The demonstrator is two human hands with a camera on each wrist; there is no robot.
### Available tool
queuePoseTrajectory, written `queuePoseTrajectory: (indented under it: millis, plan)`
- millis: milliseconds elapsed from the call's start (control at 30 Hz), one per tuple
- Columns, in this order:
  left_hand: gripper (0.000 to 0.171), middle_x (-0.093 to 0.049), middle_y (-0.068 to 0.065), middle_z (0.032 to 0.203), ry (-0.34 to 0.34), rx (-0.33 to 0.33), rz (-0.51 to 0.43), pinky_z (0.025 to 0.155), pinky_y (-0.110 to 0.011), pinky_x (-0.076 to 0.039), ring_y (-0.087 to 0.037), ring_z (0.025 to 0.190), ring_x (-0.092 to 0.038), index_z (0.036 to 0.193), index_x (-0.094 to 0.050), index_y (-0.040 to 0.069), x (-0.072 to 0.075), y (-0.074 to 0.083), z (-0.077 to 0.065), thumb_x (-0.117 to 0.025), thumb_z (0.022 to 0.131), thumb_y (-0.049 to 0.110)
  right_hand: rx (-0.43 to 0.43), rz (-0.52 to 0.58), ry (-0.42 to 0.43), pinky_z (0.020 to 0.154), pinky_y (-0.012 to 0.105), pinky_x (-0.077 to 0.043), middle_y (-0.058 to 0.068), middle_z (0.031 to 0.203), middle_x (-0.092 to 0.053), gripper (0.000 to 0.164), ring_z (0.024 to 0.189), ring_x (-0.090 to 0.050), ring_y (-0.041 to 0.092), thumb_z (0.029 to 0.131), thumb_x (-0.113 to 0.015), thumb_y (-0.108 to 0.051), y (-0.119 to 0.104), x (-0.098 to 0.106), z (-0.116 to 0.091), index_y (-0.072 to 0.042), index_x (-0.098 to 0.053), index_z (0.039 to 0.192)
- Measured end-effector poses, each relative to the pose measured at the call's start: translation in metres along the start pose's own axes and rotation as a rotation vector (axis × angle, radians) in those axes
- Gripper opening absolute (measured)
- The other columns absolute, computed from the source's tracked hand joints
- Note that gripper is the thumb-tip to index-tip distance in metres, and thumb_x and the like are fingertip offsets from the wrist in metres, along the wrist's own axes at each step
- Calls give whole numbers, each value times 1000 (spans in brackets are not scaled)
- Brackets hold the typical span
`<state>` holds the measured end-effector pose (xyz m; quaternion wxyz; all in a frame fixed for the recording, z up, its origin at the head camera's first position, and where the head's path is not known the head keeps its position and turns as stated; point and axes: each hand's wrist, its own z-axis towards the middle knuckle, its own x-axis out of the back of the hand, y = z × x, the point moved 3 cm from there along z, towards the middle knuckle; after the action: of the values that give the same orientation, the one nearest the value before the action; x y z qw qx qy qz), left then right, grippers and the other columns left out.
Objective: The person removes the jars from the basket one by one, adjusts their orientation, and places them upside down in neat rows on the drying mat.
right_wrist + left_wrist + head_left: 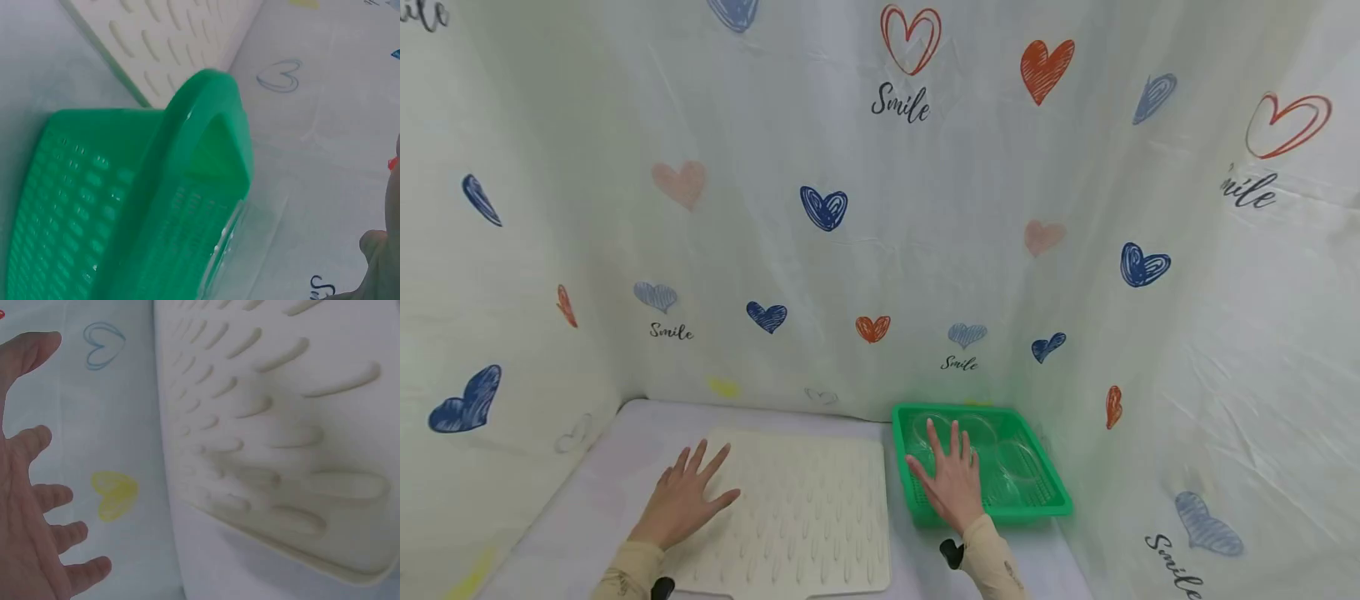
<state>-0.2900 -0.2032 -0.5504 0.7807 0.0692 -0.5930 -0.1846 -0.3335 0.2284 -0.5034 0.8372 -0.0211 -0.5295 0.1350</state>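
Note:
My left hand (685,498) hovers over the left edge of a cream pegged board (820,500), its fingers spread and nothing in it. Rows of slanted pegs (244,344) cover the board's face. Over the near left part of a green plastic basket (1060,500) is my right hand (953,485), also with spread fingers and no object held. Several clear round dish-like pieces (1018,462) lie in the basket, partly hidden behind that hand. In the right wrist view, a clear edge (222,240) shows just inside the basket's rim.
Both board and basket stand on a table with a white cloth (613,462), the basket to the board's right. A white curtain (752,250) printed with hearts and "Smile" closes off the back and both sides.

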Motion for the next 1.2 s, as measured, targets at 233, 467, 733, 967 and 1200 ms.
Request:
queuePoseTrajectory:
  millis: [233, 467, 733, 967, 1200]
  plan:
    - [77, -33, -35, 146, -39, 28, 11, 90, -74, -35, -61, 129, -32, 144, -45, 12, -8, -11, -36, -62, 85, 60, -65, 93, -146, 104, 68, -32, 29, 156, -19, 89, 139, -24, 53, 88, -54, -65, 9, 10, 30, -22, -16, 156]
    - [82, -35, -40, 140, -215, 126, 16, 88, -75, -36, -65, 125, -30, 139, -47, 6, -31, -29, -65, -60, 83, 64, -50, 126, -286, 102, 70, -31, 35, 151, -24, 98, 136, -25, 57, 83, -70, -52, 22, 12, 66, -13, -17, 155]
    - [87, -30, -44, 138, -371, 196, -72, 83, -77, -37, -71, 123, -27, 139, -43, -1, -51, -41, -78, -58, 84, 64, -31, 108, -412, 107, 71, -22, 29, 151, -31, 105, 139, -25, 52, 79, -75, -50, 42, -13, 91, -13, -13, 156]
    - [85, -32, -43, 138, -428, 210, -112, 85, -76, -37, -68, 124, -26, 140, -42, 0, -63, -43, -81, -59, 84, 62, -46, 103, -455, 108, 75, -12, 27, 150, -35, 111, 140, -22, 52, 75, -76, -55, 55, -35, 90, -12, -14, 156]
    - [83, -34, -42, 138, -428, 188, -123, 84, -76, -38, -68, 125, -27, 140, -42, 1, -64, -41, -80, -58, 85, 61, -87, 79, -408, 107, 75, -15, 29, 145, -38, 110, 136, -30, 52, 74, -79, -53, 61, -47, 86, -8, -19, 154]
